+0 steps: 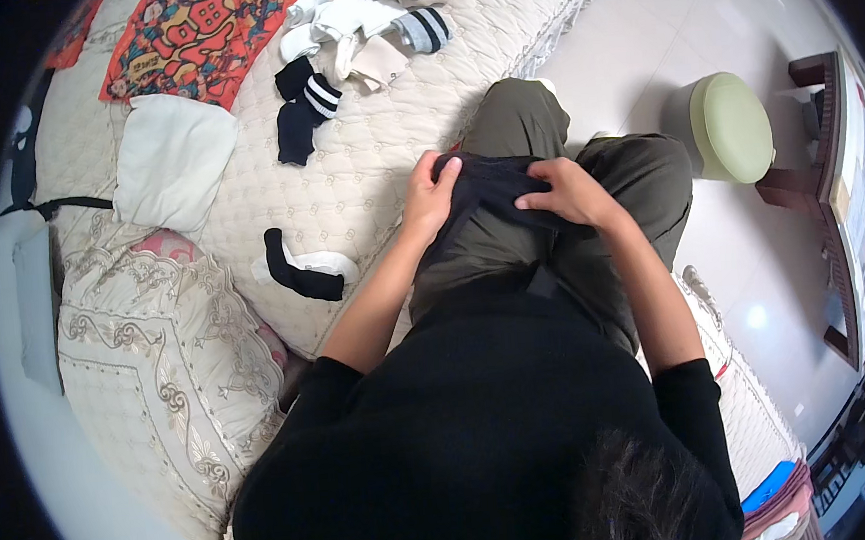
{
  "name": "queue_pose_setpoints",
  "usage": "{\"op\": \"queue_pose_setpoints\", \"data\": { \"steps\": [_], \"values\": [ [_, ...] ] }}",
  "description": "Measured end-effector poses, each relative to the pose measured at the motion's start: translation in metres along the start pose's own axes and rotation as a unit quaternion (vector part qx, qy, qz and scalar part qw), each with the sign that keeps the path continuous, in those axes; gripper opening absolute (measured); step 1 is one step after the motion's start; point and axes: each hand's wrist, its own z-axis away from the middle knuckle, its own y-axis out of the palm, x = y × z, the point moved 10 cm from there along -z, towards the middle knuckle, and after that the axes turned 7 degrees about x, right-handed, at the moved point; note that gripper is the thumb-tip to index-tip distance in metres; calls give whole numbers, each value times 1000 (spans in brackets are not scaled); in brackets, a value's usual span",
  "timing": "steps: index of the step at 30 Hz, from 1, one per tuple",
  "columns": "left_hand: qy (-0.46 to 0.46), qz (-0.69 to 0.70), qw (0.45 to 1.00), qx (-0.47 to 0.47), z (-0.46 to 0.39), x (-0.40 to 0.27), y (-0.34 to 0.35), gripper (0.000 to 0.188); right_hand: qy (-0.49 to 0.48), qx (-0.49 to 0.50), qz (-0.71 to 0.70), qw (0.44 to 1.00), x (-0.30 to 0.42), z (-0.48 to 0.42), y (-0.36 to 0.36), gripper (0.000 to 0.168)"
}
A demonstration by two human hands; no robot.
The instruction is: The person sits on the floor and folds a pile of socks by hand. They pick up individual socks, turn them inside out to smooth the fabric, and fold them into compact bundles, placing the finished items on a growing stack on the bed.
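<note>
A piece of black cloth, probably a garment (pixel 490 179), is stretched across my lap. At its left end, my left hand (pixel 430 201) pinches the upper edge with the thumb on top. My right hand (pixel 568 191) grips the other end between thumb and fingers, and part of the cloth hangs below it. Its full shape is hidden by folds and my hands. Left of my left forearm, a black sock (pixel 299 270) lies across a white sock (pixel 327 262). Farther up are dark striped socks (pixel 305 117) and a heap of pale socks (pixel 359 23).
I sit on a cream quilted sofa cover (pixel 365 162). A folded white cloth (pixel 173 160) and a red printed cloth (pixel 198 38) lie at upper left, above an embroidered cushion (pixel 160 357). On the tiled floor to the right stand a green lidded bin (pixel 731 129) and a wooden table (pixel 833 189).
</note>
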Motion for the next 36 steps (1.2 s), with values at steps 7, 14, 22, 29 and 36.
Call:
{"op": "queue_pose_setpoints", "data": {
  "steps": [7, 14, 22, 29, 36],
  "values": [
    [-27, 53, 998, 29, 9, -4, 1, 20, 93, -71, -249, 961, -57, 63, -12, 18],
    [-55, 124, 991, -11, 10, 5, -16, 21, 72, -166, -480, 859, -54, 51, -5, 14],
    [-109, 141, 984, 3, 3, 22, -18, 23, 174, -291, -395, 854, -119, 43, 9, 24],
    [-164, 116, 975, 91, 2, 24, -8, 21, 189, -195, -601, 752, -123, 39, 55, 32],
    [121, -143, 972, 141, -47, -136, -14, 21, -147, -297, -634, 699, -7, 62, -88, 24]
  ]
}}
